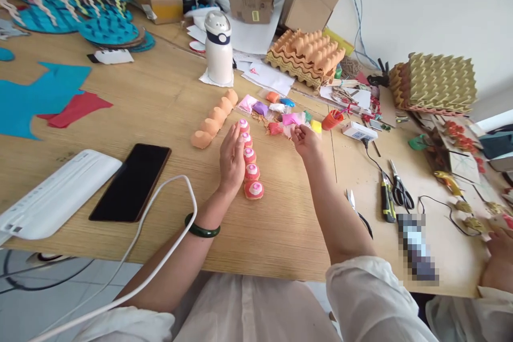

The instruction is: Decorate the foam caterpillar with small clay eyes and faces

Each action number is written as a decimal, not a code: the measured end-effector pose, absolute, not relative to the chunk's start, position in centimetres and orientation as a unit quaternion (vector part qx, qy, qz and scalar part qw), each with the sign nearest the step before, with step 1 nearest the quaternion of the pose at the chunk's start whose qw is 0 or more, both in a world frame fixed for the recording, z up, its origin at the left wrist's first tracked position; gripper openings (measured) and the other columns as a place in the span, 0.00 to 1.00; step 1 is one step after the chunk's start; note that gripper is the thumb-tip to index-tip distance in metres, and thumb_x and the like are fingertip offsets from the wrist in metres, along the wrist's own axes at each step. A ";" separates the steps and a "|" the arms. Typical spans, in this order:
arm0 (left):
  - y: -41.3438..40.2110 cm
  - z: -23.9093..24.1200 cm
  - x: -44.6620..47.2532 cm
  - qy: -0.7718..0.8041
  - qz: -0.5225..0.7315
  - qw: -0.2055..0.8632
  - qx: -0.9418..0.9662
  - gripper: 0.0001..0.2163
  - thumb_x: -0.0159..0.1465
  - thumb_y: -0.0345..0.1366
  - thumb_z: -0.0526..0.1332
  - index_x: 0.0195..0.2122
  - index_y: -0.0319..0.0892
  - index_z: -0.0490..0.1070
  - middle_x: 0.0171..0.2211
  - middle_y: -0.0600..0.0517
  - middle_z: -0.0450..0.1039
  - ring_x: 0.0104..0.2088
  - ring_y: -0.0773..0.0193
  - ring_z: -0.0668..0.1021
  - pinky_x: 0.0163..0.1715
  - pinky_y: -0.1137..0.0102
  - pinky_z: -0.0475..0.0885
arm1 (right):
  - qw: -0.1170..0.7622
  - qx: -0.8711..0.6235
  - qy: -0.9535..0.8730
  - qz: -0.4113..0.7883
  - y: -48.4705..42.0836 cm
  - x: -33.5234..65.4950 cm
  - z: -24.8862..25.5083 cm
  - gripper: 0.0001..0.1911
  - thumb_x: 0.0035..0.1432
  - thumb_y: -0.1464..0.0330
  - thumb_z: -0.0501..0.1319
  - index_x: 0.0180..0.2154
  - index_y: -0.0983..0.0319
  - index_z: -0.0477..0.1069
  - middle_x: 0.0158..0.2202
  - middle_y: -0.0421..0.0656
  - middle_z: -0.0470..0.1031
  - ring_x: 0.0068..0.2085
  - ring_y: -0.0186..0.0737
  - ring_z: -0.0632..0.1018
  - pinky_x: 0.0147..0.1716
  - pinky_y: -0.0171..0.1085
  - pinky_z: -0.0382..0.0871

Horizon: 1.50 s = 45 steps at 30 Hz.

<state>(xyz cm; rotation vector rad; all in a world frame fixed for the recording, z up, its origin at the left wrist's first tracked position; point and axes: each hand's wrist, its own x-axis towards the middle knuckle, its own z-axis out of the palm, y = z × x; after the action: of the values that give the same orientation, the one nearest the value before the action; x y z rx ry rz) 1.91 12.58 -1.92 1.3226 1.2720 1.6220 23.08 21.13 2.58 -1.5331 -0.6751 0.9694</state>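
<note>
A row of several red-painted egg-carton cups [251, 172], each topped with white and pink, runs away from me. My left hand [232, 160] lies along its left side with fingers stretched out, touching or nearly touching the far cups. My right hand [306, 141] is closed in a pinch beside the pink clay packet [293, 118]; whatever is between the fingertips is too small to make out. Around it are a red clay packet [275, 128], a yellow one [316, 126] and a purple one [260, 108]. An unpainted strip of egg-carton cups [215, 119] lies to the left.
Leftward are a black phone [132, 181], a white power strip [60, 192] and blue felt [44, 93]. A white cable crosses over my left forearm. A bottle [218, 53] and egg trays [306, 56] stand behind. Scissors [401, 187] and a cutter [387, 200] lie right, near another person's hand [500, 251].
</note>
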 end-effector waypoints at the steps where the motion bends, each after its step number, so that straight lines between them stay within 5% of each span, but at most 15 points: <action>1: 12.6 -2.0 2.1 0.484 0.616 0.358 0.508 0.31 0.70 0.67 0.54 0.63 0.52 0.74 0.69 0.49 0.71 0.75 0.49 0.64 0.75 0.50 0.58 | 0.550 -0.671 -0.299 0.397 21.6 23.1 2.4 0.14 0.60 0.74 0.65 0.26 0.59 0.64 0.22 0.36 0.72 0.23 0.30 0.72 0.33 0.35 0.82; 4: 12.2 -2.2 2.6 0.473 0.596 0.397 0.512 0.33 0.70 0.67 0.54 0.63 0.47 0.74 0.66 0.48 0.73 0.74 0.48 0.65 0.71 0.53 0.62 | 0.494 -0.731 -0.343 0.323 21.4 24.0 2.1 0.02 0.60 0.74 0.62 0.34 0.61 0.72 0.28 0.42 0.79 0.28 0.37 0.76 0.36 0.41 0.80; 7: 11.7 -2.2 3.3 0.461 0.595 0.411 0.515 0.30 0.71 0.65 0.54 0.61 0.48 0.76 0.64 0.49 0.76 0.71 0.49 0.70 0.67 0.55 0.67 | 0.444 -0.777 -0.398 0.202 19.7 26.3 2.4 0.12 0.60 0.72 0.58 0.44 0.61 0.75 0.47 0.50 0.82 0.50 0.47 0.79 0.53 0.47 0.75; 10: 11.1 -2.1 4.0 0.447 0.598 0.419 0.516 0.26 0.73 0.62 0.54 0.57 0.50 0.78 0.64 0.46 0.76 0.69 0.51 0.73 0.67 0.54 0.67 | 0.378 -0.802 -0.443 0.132 18.1 28.6 2.4 0.15 0.57 0.69 0.63 0.47 0.61 0.77 0.60 0.54 0.76 0.66 0.58 0.68 0.67 0.55 0.62; 17: 9.8 -2.1 5.1 0.436 0.585 0.446 0.519 0.20 0.74 0.56 0.55 0.51 0.50 0.80 0.56 0.44 0.80 0.65 0.52 0.76 0.65 0.52 0.71 | 0.319 -0.806 -0.488 0.099 17.3 29.7 0.9 0.22 0.47 0.69 0.70 0.48 0.62 0.78 0.50 0.54 0.77 0.58 0.59 0.73 0.64 0.57 0.64; 24: 8.1 -1.9 6.3 0.407 0.573 0.479 0.526 0.21 0.74 0.58 0.56 0.52 0.49 0.80 0.59 0.44 0.79 0.63 0.50 0.78 0.67 0.50 0.70 | 0.449 -0.750 -0.476 0.101 16.1 29.4 0.8 0.27 0.58 0.65 0.58 0.59 0.63 0.67 0.56 0.54 0.73 0.51 0.45 0.78 0.50 0.44 0.78; 30: 7.7 -0.7 5.8 0.433 0.592 0.442 0.516 0.18 0.74 0.54 0.58 0.50 0.50 0.81 0.55 0.45 0.81 0.60 0.54 0.80 0.65 0.55 0.72 | 0.546 -0.618 -0.526 0.209 10.9 25.5 -0.9 0.26 0.55 0.64 0.63 0.56 0.55 0.67 0.50 0.44 0.75 0.46 0.41 0.78 0.41 0.38 0.79; 37: 9.0 1.0 4.2 0.412 0.560 0.562 0.448 0.20 0.72 0.53 0.60 0.47 0.41 0.83 0.38 0.46 0.83 0.37 0.62 0.83 0.34 0.70 0.79 | 0.477 -0.535 -0.674 0.178 6.8 23.1 -0.8 0.29 0.58 0.71 0.62 0.61 0.54 0.66 0.59 0.50 0.75 0.56 0.48 0.77 0.49 0.46 0.77; 41: 8.7 1.8 4.2 0.403 0.498 0.602 0.477 0.16 0.64 0.51 0.70 0.38 0.42 0.83 0.36 0.50 0.85 0.37 0.61 0.83 0.37 0.71 0.80 | 0.472 -0.506 -0.705 0.156 6.5 23.4 -0.7 0.31 0.57 0.73 0.60 0.62 0.54 0.67 0.59 0.51 0.74 0.58 0.51 0.77 0.48 0.48 0.78; 45: 8.2 2.3 4.2 0.396 0.459 0.632 0.482 0.17 0.64 0.52 0.70 0.31 0.41 0.81 0.25 0.52 0.81 0.26 0.62 0.82 0.30 0.70 0.81 | 0.462 -0.499 -0.720 0.137 6.5 23.4 -0.9 0.31 0.58 0.72 0.58 0.63 0.55 0.66 0.59 0.52 0.74 0.58 0.53 0.77 0.48 0.49 0.79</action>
<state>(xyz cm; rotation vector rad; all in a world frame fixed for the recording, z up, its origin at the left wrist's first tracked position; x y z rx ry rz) 4.23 8.18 2.30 1.1024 0.9063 1.0510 23.41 6.47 -0.85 -1.2269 -1.7719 0.3377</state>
